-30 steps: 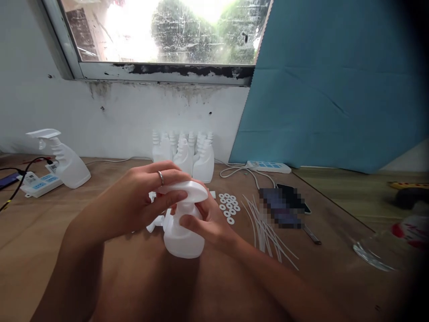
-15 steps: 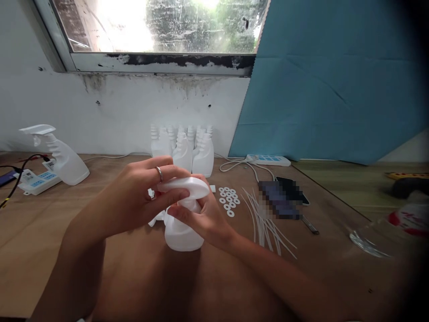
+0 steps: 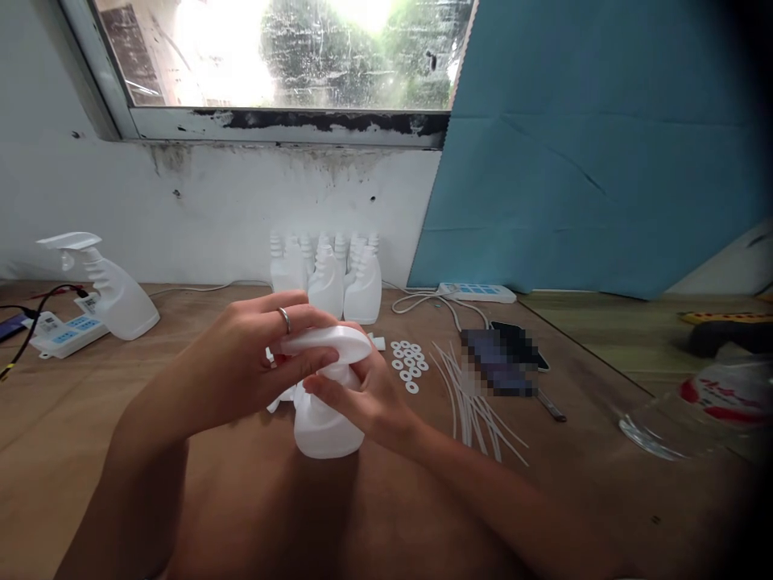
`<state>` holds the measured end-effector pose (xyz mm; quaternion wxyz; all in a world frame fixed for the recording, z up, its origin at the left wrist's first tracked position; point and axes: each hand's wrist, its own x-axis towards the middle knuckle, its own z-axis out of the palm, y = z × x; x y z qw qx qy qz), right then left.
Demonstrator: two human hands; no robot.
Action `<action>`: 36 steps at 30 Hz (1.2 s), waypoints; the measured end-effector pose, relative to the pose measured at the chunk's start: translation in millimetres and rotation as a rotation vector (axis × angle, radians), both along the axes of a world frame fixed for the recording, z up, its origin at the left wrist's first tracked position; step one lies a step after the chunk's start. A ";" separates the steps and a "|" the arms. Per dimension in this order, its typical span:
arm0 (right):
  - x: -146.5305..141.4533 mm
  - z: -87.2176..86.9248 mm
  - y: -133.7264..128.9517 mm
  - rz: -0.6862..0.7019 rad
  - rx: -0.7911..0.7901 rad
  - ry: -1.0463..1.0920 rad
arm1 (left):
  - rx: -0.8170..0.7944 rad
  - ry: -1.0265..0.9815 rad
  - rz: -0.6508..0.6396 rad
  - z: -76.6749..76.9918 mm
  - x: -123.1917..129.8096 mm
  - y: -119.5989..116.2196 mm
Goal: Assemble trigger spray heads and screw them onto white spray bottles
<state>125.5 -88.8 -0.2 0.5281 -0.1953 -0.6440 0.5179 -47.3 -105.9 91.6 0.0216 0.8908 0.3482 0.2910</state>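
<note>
A white spray bottle (image 3: 329, 427) stands upright on the brown table in front of me, with a white trigger spray head (image 3: 329, 342) on top. My left hand (image 3: 271, 346), with a ring on one finger, is closed around the spray head from the left. From the right, my right hand (image 3: 368, 395) grips the neck of the bottle, its thumb across the front. Fingers hide the joint between head and neck. Behind my hands, some white plastic parts lie partly covered.
Several open white bottles (image 3: 362, 286) stand by the wall. White ring washers (image 3: 408, 358), thin white tubes (image 3: 474, 403), phones (image 3: 498, 362) and a cutter knife (image 3: 551, 405) lie to the right, near a clear bottle (image 3: 694, 411). A finished-looking spray bottle (image 3: 124, 298) leans beside a power strip (image 3: 72, 332).
The camera view has shifted slightly, so the scene sits a little lower and further left. Both hands keep their hold on the spray head and bottle.
</note>
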 end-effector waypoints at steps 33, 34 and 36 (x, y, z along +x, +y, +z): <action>20.5 27.2 19.0 0.322 -0.198 -0.333 | -0.072 -0.320 -0.028 -17.3 -3.4 -0.4; 22.9 29.7 19.7 0.371 -0.216 -0.346 | -0.076 -0.392 -0.017 -24.8 -5.7 -1.0; 24.6 31.8 18.6 0.434 -0.217 -0.333 | -0.110 -0.513 0.047 -44.0 -10.2 -4.0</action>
